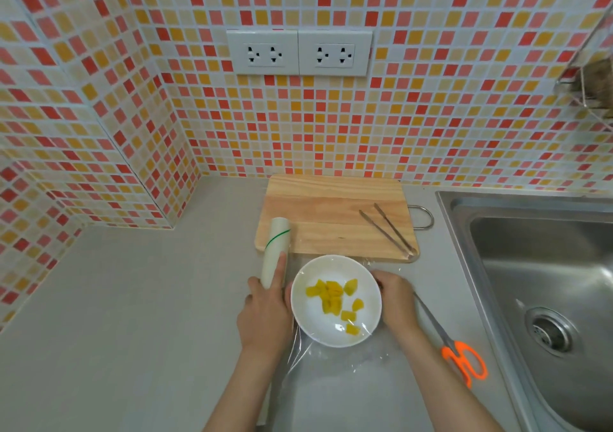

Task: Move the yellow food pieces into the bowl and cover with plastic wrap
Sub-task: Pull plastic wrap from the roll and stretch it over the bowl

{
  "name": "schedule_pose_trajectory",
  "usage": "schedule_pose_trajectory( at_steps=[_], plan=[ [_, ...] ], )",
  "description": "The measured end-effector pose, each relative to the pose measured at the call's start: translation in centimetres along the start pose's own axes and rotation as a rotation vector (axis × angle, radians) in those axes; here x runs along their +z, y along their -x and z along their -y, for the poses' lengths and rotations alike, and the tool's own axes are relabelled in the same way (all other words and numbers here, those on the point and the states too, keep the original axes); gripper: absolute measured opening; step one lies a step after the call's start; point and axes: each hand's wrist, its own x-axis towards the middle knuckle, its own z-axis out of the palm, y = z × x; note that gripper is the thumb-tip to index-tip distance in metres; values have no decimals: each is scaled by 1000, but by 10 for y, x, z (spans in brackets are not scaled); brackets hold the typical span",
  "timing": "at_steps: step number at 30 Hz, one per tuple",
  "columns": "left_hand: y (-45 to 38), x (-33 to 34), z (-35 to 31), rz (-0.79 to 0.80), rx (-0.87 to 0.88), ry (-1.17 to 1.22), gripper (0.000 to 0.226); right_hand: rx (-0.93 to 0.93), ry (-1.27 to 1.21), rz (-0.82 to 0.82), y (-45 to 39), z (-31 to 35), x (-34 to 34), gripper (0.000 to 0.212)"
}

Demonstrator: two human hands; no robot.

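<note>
A white bowl stands on the grey counter and holds several yellow food pieces. Clear plastic wrap is stretched over the bowl and trails toward me on the counter. My left hand is at the bowl's left side, gripping the plastic wrap roll, index finger along it. My right hand presses the film against the bowl's right rim.
A wooden cutting board lies behind the bowl with metal tongs on its right part. Orange-handled scissors lie right of my right arm. A steel sink fills the right side. Tiled wall with sockets behind.
</note>
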Motion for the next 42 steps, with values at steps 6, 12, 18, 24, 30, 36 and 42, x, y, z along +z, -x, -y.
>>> schedule_pose_trajectory(
  at_steps=[6,12,18,24,30,36,42],
  plan=[
    [0,-2,1,-1,-24,30,54,-117,337,69,2,-2,-5,11],
    [2,-1,0,-8,-17,13,55,-118,-229,-184,-3,19,-33,30],
    [1,2,1,-15,-9,-10,56,3,-516,98,25,43,-6,63],
    [-2,6,4,-30,-5,5,53,150,-719,160,12,37,-3,49],
    [-1,5,6,-28,9,25,52,334,-1033,316,15,28,-3,74],
    [2,1,3,-19,24,32,53,205,-1051,-103,18,39,-20,72],
    [4,4,2,-40,40,8,52,258,-1188,-220,54,46,10,83]
  ],
)
